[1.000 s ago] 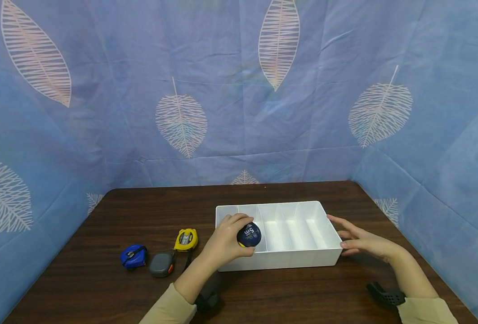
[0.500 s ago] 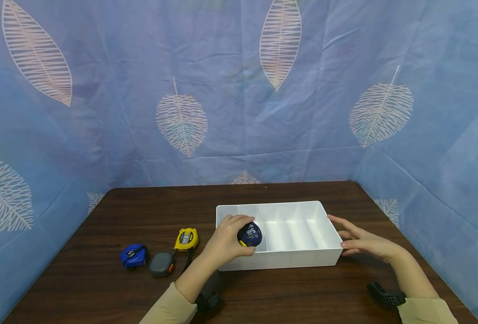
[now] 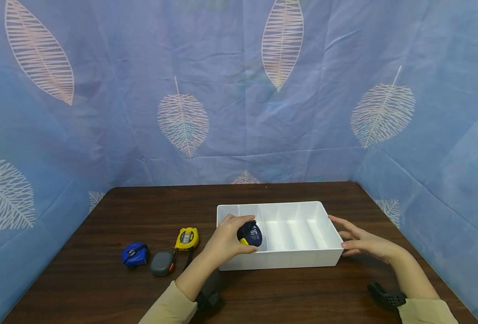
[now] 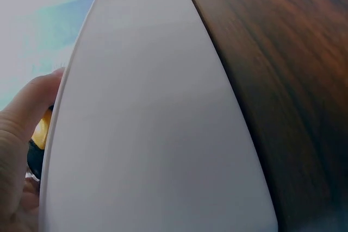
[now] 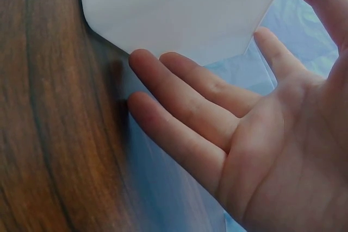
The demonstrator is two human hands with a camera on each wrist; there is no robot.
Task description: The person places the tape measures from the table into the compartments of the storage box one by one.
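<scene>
A dark blue tape measure with a yellow patch (image 3: 250, 234) is held between the thumb and fingers of my left hand (image 3: 225, 240), over the left part of a white divided box (image 3: 279, 259). In the left wrist view, the box's long wall (image 4: 147, 112) hides most of the tape measure; its yellow and dark side (image 4: 39, 139) shows beside the thumb. My right hand (image 3: 368, 243) touches the box's right end with its fingers extended. The right wrist view shows that hand's fingers (image 5: 190, 104) spread at the white end wall (image 5: 179, 14).
Left of the box on the dark wooden table (image 3: 101, 288) lie a yellow tape measure (image 3: 187, 238), a grey one (image 3: 162, 263) and a blue one (image 3: 135, 255). A blue curtain with leaf prints (image 3: 222, 112) hangs behind and on both sides.
The dark blue tape measure has tilted in my left hand, so more of its yellow and black side shows. My right hand and the box hold their places.
</scene>
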